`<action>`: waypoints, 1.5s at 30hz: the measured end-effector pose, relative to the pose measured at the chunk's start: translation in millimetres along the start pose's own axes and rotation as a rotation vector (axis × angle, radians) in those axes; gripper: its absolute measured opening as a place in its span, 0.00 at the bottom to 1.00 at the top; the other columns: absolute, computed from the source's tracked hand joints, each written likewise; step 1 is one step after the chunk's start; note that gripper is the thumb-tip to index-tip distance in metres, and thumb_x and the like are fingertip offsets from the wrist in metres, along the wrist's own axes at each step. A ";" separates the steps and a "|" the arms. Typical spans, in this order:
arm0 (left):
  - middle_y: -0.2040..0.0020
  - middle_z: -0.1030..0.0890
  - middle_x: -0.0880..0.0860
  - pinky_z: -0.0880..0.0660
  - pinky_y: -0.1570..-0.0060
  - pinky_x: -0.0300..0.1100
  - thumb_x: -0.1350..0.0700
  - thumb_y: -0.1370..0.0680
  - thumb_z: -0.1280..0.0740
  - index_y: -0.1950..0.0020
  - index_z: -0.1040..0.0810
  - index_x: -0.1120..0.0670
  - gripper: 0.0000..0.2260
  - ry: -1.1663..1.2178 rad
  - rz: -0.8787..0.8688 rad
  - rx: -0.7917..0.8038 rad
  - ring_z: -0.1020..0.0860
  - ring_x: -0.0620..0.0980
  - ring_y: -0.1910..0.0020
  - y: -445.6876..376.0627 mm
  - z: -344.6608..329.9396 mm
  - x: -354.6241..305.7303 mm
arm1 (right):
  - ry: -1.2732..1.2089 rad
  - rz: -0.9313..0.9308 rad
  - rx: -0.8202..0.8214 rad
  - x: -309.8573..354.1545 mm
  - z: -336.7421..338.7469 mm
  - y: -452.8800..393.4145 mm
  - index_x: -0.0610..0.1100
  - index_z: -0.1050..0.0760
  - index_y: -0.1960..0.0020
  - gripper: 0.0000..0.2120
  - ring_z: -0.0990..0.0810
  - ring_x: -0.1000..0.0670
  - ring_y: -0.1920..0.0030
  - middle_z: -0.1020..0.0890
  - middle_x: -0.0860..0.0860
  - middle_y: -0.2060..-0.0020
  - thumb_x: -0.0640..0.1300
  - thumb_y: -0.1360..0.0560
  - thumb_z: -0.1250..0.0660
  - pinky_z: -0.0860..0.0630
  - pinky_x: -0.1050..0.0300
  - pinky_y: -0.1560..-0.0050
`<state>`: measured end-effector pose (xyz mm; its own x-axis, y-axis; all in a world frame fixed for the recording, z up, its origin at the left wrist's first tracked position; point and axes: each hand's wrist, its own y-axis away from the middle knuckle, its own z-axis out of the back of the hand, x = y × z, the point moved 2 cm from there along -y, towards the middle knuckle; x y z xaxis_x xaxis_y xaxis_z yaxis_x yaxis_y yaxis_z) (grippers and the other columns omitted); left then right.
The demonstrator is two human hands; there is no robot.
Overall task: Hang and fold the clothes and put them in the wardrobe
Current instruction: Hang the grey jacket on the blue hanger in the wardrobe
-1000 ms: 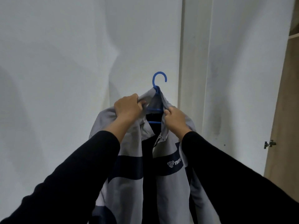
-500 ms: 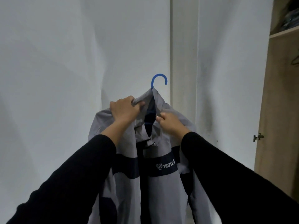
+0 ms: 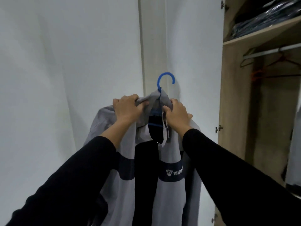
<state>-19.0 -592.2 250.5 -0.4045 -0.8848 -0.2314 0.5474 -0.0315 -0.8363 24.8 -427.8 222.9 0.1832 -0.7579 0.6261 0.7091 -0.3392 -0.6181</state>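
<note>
Jacket [image 3: 169,190] hanging lengthwise, hanger [image 3: 164,79] hook up

hanger [image 3: 164,82]: shoulders hiding under jacket [image 3: 171,190] | jacket: hem running off bottom edge | wardrobe [image 3: 234,98]: right side cut off

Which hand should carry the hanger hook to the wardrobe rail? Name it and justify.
Right, probably. The right hand grips the jacket collar just below the blue hanger hook, and the rail lies on its side. The left hand would have to cross over.
</note>
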 end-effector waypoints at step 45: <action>0.58 0.19 0.56 0.38 0.66 0.42 0.46 0.21 0.39 0.57 0.23 0.57 0.16 0.200 -0.119 -0.073 0.22 0.59 0.61 -40.6 -229.5 -268.0 | -0.164 -0.318 -0.154 -235.1 145.6 -194.4 0.44 0.24 0.53 0.16 0.23 0.48 0.56 0.22 0.49 0.58 0.58 0.24 0.37 0.30 0.55 0.56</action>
<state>-100.9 -247.1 232.4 -0.6041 -0.7668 -0.2169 0.4358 -0.0900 -0.8955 -57.0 -102.5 265.1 0.0859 -0.5059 0.8583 0.6399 -0.6323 -0.4368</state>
